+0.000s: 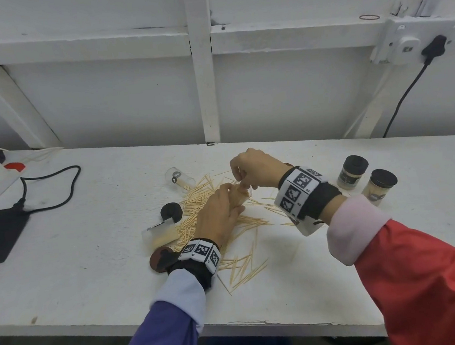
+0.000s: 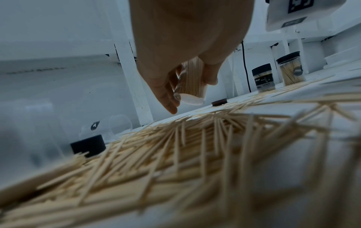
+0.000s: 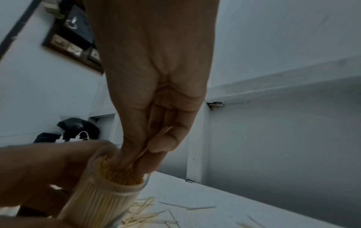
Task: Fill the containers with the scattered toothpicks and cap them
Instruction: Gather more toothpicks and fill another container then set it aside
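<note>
A: White worktop (image 1: pixel 302 277) noted, strewn with toothpicks (image 1: pixel 196 203).
B: Clear container (image 3: pixel 109 199) is gripped by left hand (image 1: pixel 218 215); a toothpick (image 3: pixel 156 139) is pinched at its mouth by right hand (image 1: pixel 251 169).

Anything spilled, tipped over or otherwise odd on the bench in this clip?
Yes: toothpicks lie strewn across the bench, and a clear jar lies on its side, uncapped, behind the pile. Two capped jars stand upright.

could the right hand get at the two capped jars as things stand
Probably not right away: the right hand is pinching toothpicks into the held container. Once freed, the way to the capped jars looks open.
</note>
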A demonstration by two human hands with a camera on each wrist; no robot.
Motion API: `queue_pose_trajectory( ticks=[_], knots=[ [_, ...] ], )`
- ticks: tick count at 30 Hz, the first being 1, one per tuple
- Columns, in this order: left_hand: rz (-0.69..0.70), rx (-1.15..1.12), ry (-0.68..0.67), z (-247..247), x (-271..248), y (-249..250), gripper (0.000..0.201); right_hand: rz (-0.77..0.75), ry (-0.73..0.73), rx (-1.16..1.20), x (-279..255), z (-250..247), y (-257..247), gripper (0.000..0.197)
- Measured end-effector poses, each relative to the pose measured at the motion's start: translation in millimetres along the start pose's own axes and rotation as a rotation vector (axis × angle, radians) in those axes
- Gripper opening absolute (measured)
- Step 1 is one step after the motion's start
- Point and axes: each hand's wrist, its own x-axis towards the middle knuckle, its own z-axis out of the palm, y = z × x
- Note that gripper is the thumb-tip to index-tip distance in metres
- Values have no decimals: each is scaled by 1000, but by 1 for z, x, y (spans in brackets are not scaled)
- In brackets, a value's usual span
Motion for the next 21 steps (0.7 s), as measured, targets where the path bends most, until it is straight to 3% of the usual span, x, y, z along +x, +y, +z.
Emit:
queue_pose_trajectory(
  ticks=[7, 11, 21],
  knots=[
    [-30, -33, 13, 1, 0, -1, 54, 60, -86, 457, 0, -5, 14, 4],
    [-46, -42, 27, 1, 1, -3, 54, 102, -124, 692, -2, -8, 19, 20],
    [-45, -68, 31, 1, 1, -3, 55, 22, 121, 421, 1, -3, 14, 10]
  ],
)
